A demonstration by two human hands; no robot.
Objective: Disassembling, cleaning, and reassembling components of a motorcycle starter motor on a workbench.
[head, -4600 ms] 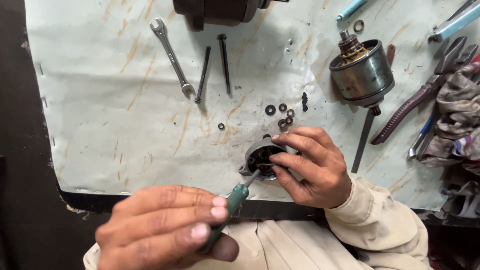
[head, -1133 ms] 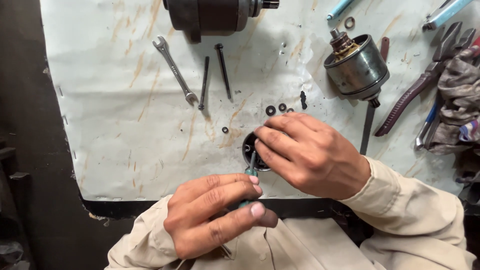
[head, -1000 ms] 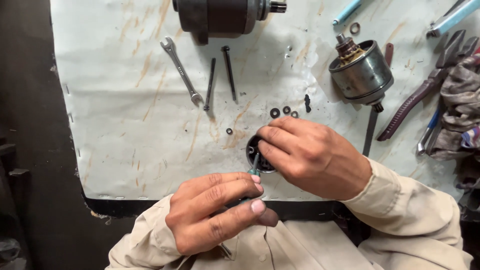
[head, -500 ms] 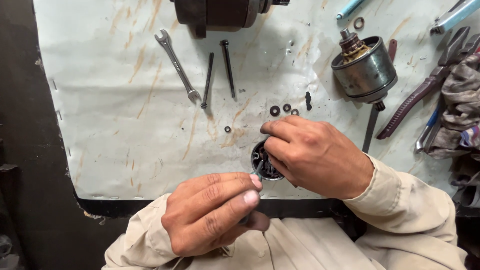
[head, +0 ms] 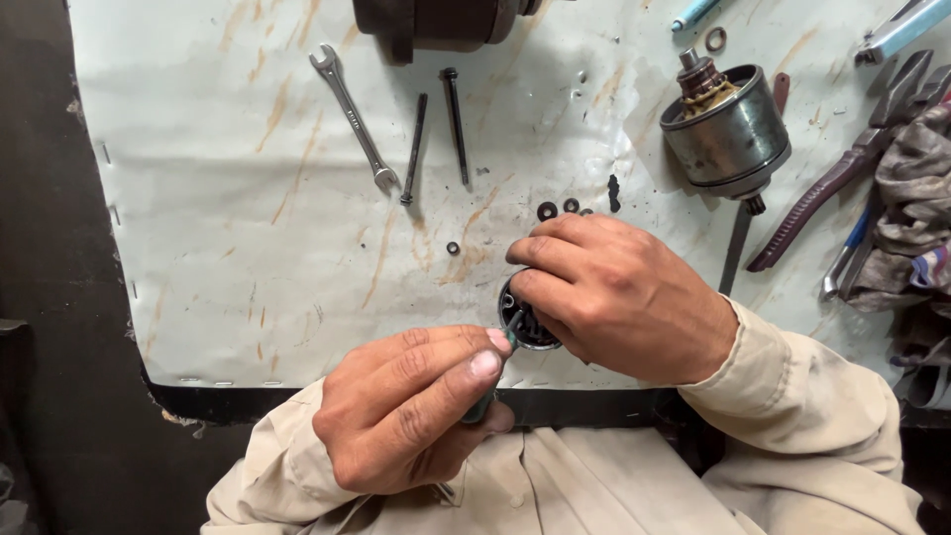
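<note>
My right hand (head: 619, 295) grips a small round black part (head: 525, 322) at the near edge of the pale, rust-stained table (head: 248, 238). Its fingers curl over the top of the part and hide most of it. My left hand (head: 406, 401) is closed around a green-handled screwdriver (head: 490, 391), most of the handle buried in the fist. The thin metal tip reaches into the open face of the black part.
A spanner (head: 352, 114) and two long bolts (head: 436, 134) lie at the back. Small black washers (head: 560, 208) sit just beyond my right hand. A round metal motor housing (head: 728, 134), red-handled pliers (head: 842, 168) and rags (head: 916, 198) crowd the right side. A dark cylinder (head: 436, 20) lies at the top edge.
My left hand slid up the screwdriver toward the tip, covering the green handle. My right hand closed further over the black part. The view shifted slightly.
</note>
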